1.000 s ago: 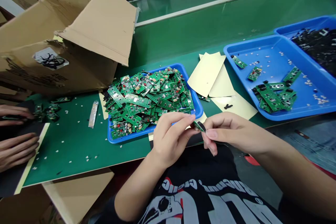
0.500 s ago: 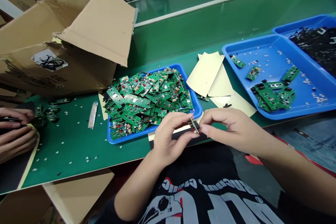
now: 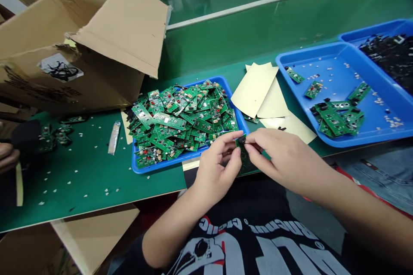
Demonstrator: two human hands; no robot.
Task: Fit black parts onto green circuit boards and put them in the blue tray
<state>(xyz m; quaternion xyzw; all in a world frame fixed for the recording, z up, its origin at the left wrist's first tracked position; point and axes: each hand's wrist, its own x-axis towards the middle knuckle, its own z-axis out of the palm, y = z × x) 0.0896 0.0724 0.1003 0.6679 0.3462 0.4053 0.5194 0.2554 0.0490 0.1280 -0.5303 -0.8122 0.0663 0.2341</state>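
Note:
My left hand [image 3: 215,167] and my right hand [image 3: 284,157] meet at the table's near edge, both pinched on one small green circuit board [image 3: 242,151] held upright between their fingertips. The right thumb and forefinger press a small black part at the board's top. Just beyond the hands stands a blue tray [image 3: 138,168] heaped with several green circuit boards [image 3: 180,122]. To the right lies a larger blue tray [image 3: 368,139] with a smaller cluster of boards [image 3: 337,117].
A big open cardboard box [image 3: 80,47] lies at the back left. Cream paper sheets [image 3: 261,90] lie between the trays. Another blue tray [image 3: 356,39] of black parts sits far right. Another person's hand [image 3: 8,154] shows at the left edge. Small white bits dot the green mat [image 3: 80,172].
My hands have risen slightly toward the tray and turned the board upright; the right fingers now pinch at its top. The other person's hands at the left have drawn back.

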